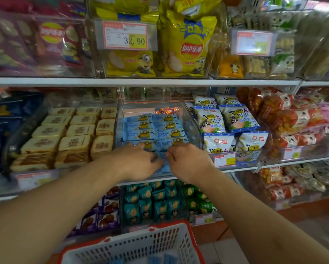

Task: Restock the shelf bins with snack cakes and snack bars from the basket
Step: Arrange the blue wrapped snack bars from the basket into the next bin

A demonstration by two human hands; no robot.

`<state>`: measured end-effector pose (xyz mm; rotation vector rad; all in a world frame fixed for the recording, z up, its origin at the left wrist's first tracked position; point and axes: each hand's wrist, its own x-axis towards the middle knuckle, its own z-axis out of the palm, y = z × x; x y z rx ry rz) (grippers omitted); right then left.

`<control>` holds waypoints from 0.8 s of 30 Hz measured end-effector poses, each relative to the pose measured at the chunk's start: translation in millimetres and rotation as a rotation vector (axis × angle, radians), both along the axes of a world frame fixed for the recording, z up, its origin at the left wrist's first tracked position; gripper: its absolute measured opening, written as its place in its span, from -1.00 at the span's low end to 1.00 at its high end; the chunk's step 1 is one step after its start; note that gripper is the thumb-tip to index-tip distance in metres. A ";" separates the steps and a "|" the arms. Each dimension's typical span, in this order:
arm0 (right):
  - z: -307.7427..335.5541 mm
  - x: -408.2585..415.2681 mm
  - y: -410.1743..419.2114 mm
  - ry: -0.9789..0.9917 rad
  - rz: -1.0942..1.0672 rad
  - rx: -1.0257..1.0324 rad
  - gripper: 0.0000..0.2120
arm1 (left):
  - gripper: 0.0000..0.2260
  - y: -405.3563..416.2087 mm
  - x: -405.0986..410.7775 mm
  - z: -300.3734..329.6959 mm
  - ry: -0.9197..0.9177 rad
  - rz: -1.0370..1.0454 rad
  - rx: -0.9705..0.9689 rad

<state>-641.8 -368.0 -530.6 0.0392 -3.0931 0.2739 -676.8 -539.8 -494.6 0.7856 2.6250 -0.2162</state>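
The fingers (156,159) of both hands are pinching a light-blue plastic snack-cake packet (162,162) at the clear acrylic bin's (195,130) six-o'clock lip, apparently extending the rows, while the red-rimmed white mesh basket (140,244) is waiting below.

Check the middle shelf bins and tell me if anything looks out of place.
One thing stands out: at the back of the clear bin holding the blue snack packs lie a few orange wrapped snacks, a different product from the rows in front. Both hands, left hand and right hand, are on blue packs at the bin's front.
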 end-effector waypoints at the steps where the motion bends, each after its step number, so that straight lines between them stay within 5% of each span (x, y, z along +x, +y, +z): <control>1: -0.8 0.7 1.0 -0.001 0.005 -0.027 -0.66 | -0.47 -2.3 3.0 -0.4 0.000 0.015 0.029; 7: -9.4 28.0 3.7 0.236 -0.009 -0.134 -0.56 | -0.51 -35.6 23.8 -15.7 0.224 0.058 0.401; 12: -36.6 77.4 -16.6 0.412 -0.030 -0.164 -0.77 | -0.77 -88.7 82.6 -49.9 0.427 0.021 0.820; 16: -97.9 107.7 -49.5 0.137 -0.042 -0.293 -0.84 | -0.73 -146.7 115.5 -139.2 0.245 0.317 0.639; 21: -187.3 124.4 -99.5 -0.278 -0.076 -0.331 -0.86 | -0.31 -203.1 135.3 -240.6 0.007 0.603 0.151; 24: -228.7 126.0 -134.8 -0.458 -0.069 -0.315 -0.91 | -0.57 -226.6 132.0 -284.5 -0.183 0.825 0.151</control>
